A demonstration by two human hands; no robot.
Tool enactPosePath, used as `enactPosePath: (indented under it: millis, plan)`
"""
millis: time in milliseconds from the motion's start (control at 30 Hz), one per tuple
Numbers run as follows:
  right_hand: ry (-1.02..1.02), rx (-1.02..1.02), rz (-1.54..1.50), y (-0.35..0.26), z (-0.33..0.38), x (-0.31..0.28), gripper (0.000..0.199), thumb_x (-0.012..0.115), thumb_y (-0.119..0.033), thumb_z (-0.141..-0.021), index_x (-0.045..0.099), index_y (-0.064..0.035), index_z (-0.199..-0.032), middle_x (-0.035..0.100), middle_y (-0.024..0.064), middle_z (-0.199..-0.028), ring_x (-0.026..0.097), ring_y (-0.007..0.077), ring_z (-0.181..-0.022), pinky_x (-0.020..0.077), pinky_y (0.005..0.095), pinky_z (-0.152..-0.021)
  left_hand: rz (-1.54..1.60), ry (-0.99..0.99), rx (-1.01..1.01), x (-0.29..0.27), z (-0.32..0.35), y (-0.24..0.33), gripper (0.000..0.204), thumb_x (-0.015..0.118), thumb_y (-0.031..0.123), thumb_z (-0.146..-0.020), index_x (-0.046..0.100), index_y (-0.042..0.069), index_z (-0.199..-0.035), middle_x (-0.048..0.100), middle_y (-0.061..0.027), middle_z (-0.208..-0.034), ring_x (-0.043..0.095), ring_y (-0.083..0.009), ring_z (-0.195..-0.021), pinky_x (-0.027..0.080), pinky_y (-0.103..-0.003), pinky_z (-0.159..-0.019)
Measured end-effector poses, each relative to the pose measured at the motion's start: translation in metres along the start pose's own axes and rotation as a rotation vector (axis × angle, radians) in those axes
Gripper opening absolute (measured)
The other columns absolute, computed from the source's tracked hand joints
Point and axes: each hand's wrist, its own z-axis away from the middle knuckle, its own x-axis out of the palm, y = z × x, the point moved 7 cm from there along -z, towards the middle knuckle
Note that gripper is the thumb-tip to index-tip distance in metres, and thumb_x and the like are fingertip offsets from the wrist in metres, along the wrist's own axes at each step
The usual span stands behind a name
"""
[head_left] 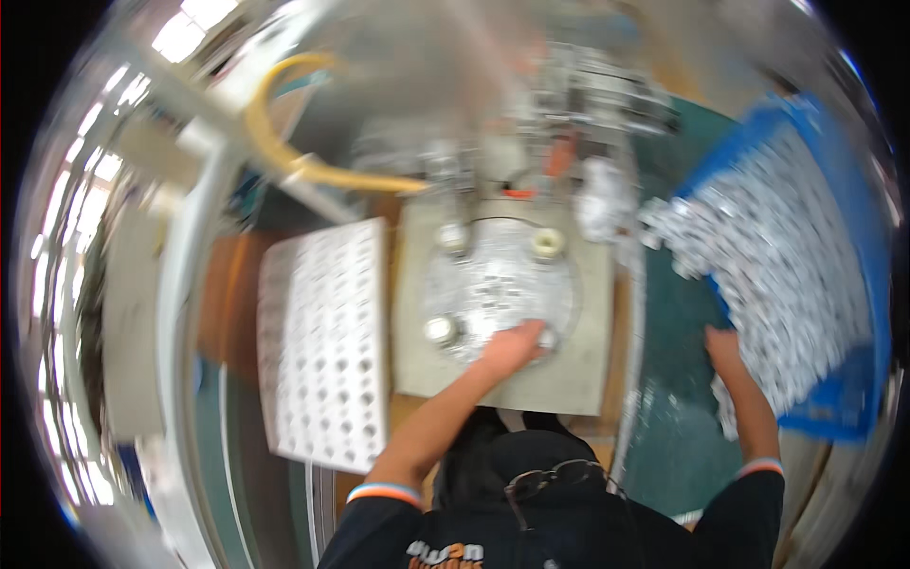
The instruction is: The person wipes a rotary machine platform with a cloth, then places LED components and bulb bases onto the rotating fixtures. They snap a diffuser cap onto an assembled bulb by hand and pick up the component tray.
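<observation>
As I can't tell whether either grip holds anything, I'd move gently — left hand steady over the round plate, right hand light beside the white parts.

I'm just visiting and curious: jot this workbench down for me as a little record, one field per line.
Left hand: at the near right part of the round metal plate; grip blurred (left hand)
Right hand: beside the heap of small pale pieces; contact unclear (right hand)
Heap's holder: blue container, on the right
Left of plate: white panel with rows of dark spots
Upper left: curved yellow hose
Picture: blurred
</observation>
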Motion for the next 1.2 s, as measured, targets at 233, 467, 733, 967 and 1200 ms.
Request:
enactPosePath:
  millis: [233, 467, 733, 967, 1200]
  plan:
    - [0.041, 0.124, -0.255, -0.021, -0.005, -0.054, 0.025, 0.058, -0.013, -0.084, 0.052, -0.0048, -0.107, 0.059, 0.0157, -0.078, 0.06, 0.0297, -0.07, 0.0451, 0.0418, -0.062, 0.211, 0.33, -0.113, -0.077, 0.076, -0.009, 0.043, 0.063, 0.034, -0.082, 0.046, 0.007, -0.111, 0.06, -0.0152, -0.093, 0.062, -0.0359, -0.081, 0.05, -0.043, -0.069]
    - [0.167, 0.529, -0.987, -0.106, 0.017, -0.091, 0.016, 0.067, -0.013, -0.081, 0.059, 0.0003, -0.081, 0.046, -0.0015, -0.064, 0.04, 0.0077, -0.06, 0.0342, 0.0262, -0.052, 0.164, 1.025, -0.896, -0.173, 0.328, -0.232, 0.039, 0.068, 0.028, -0.081, 0.053, 0.005, -0.109, 0.061, -0.0161, -0.094, 0.06, -0.0284, -0.082, 0.047, -0.038, -0.072]
    - [0.268, 0.584, -1.11, -0.185, 0.033, -0.141, 0.012, 0.066, -0.011, -0.08, 0.061, -0.0016, -0.085, 0.051, -0.0023, -0.068, 0.044, 0.0049, -0.061, 0.0364, 0.0213, -0.054, 0.149, 0.599, -0.938, -0.168, 0.329, -0.324, 0.047, 0.063, 0.037, -0.082, 0.052, 0.0, -0.11, 0.062, -0.0202, -0.101, 0.059, -0.0358, -0.094, 0.045, -0.043, -0.08]
    - [0.318, 0.641, -1.278, -0.236, 0.017, -0.161, 0.021, 0.07, -0.01, -0.077, 0.064, -0.0035, -0.096, 0.064, 0.0039, -0.077, 0.058, 0.0093, -0.067, 0.0476, 0.0243, -0.062, -0.105, 0.747, -0.978, -0.138, 0.395, -0.313, 0.056, 0.06, 0.022, -0.085, 0.039, 0.006, -0.135, 0.05, -0.0168, -0.127, 0.052, -0.0334, -0.109, 0.043, -0.039, -0.09]
    - [0.42, 0.334, -1.408, -0.295, -0.041, -0.179, 0.019, 0.067, -0.009, -0.08, 0.065, -0.0067, -0.099, 0.064, 0.0064, -0.099, 0.06, 0.0125, -0.075, 0.0489, 0.0251, -0.068, -0.281, 0.717, -1.022, -0.131, 0.372, -0.258, 0.057, 0.054, 0.023, -0.089, 0.03, 0.009, -0.139, 0.038, -0.0198, -0.133, 0.043, -0.0373, -0.118, 0.04, -0.044, -0.091]
